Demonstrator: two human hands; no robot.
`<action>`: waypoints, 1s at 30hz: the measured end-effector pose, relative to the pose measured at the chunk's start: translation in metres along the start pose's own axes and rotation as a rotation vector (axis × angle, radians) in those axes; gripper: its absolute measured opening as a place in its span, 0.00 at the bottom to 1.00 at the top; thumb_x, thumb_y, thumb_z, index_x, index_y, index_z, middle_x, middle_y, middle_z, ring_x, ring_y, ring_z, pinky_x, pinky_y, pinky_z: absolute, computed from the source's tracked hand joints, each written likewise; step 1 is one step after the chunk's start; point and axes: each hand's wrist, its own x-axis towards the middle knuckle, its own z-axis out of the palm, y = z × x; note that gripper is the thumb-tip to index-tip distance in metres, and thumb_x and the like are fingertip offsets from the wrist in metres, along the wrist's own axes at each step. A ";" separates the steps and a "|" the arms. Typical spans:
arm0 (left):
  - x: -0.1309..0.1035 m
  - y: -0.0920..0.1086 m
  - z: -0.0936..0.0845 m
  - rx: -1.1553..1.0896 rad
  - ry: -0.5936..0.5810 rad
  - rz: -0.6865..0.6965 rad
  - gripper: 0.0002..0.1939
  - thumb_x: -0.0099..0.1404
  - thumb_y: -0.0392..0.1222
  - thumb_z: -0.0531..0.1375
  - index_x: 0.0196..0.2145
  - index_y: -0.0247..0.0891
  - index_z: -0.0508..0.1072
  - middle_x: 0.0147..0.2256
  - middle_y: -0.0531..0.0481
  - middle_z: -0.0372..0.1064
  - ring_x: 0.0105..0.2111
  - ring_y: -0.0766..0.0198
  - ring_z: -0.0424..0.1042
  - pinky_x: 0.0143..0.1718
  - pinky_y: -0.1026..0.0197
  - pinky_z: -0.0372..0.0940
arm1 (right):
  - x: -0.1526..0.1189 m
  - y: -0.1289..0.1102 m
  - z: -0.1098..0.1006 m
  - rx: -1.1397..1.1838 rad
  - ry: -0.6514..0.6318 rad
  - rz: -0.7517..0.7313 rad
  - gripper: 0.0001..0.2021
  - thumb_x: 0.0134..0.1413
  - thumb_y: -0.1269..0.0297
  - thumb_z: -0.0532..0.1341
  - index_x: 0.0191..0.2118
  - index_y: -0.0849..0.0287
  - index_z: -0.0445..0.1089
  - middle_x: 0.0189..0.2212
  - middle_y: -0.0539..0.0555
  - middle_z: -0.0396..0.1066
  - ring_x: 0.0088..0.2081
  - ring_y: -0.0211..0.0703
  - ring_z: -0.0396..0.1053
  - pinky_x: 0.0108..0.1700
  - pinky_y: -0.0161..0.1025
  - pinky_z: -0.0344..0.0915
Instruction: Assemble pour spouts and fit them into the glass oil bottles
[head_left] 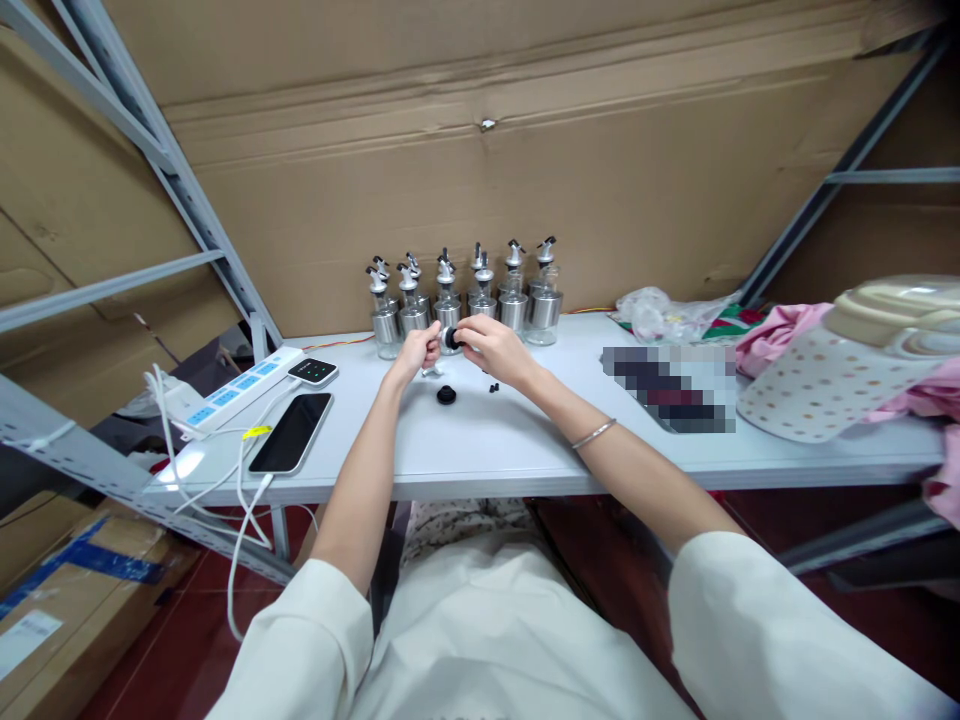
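Note:
My left hand (418, 352) is closed on a silver pourer spout, mostly hidden by the fingers. Against its end, my right hand (491, 345) pinches a black stopper (452, 339), so the two parts meet between my hands. A separate black stopper (446, 395) lies on the table just below. Close to my right hand are a few tiny black pieces (493, 388). Behind my hands stand several glass bottles with steel sleeves, among them a bottle (543, 308) at the right end, topped with silver-and-black pourers.
To the left on the white table (480, 460) are a phone (292, 433), a small black-faced device (313, 372), a power strip (240, 390) and white cables. A blurred-out dark item (675, 390), a plastic bag (660, 312) and a spotted container (832, 375) lie right. Cardboard (450, 180) backs the table.

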 end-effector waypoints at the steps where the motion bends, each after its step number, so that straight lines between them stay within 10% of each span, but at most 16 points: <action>1: 0.000 0.000 0.001 -0.001 0.008 0.003 0.27 0.67 0.52 0.53 0.16 0.38 0.50 0.12 0.60 0.44 0.11 0.78 0.45 0.14 0.71 0.40 | 0.000 0.001 0.000 0.008 0.003 0.005 0.11 0.58 0.72 0.50 0.36 0.56 0.68 0.39 0.58 0.70 0.41 0.46 0.66 0.45 0.43 0.64; 10: 0.003 -0.002 0.001 -0.018 0.051 0.025 0.25 0.66 0.53 0.54 0.18 0.38 0.52 0.14 0.60 0.45 0.13 0.77 0.47 0.15 0.70 0.42 | -0.002 -0.001 0.001 0.044 0.025 0.033 0.08 0.54 0.71 0.53 0.35 0.57 0.68 0.37 0.58 0.69 0.41 0.47 0.67 0.45 0.44 0.65; 17: 0.005 -0.013 -0.032 0.194 0.339 0.153 0.19 0.67 0.50 0.52 0.23 0.38 0.56 0.17 0.60 0.50 0.16 0.74 0.50 0.19 0.69 0.48 | -0.010 0.010 -0.014 0.036 0.173 0.230 0.06 0.52 0.67 0.56 0.36 0.58 0.67 0.32 0.56 0.69 0.35 0.46 0.67 0.40 0.43 0.65; 30: 0.016 -0.044 -0.043 0.831 0.149 0.164 0.04 0.55 0.32 0.57 0.30 0.34 0.72 0.31 0.49 0.68 0.32 0.63 0.66 0.38 0.62 0.60 | -0.010 0.002 -0.006 0.211 -0.025 0.321 0.12 0.48 0.66 0.61 0.41 0.61 0.69 0.33 0.55 0.73 0.34 0.42 0.70 0.38 0.38 0.65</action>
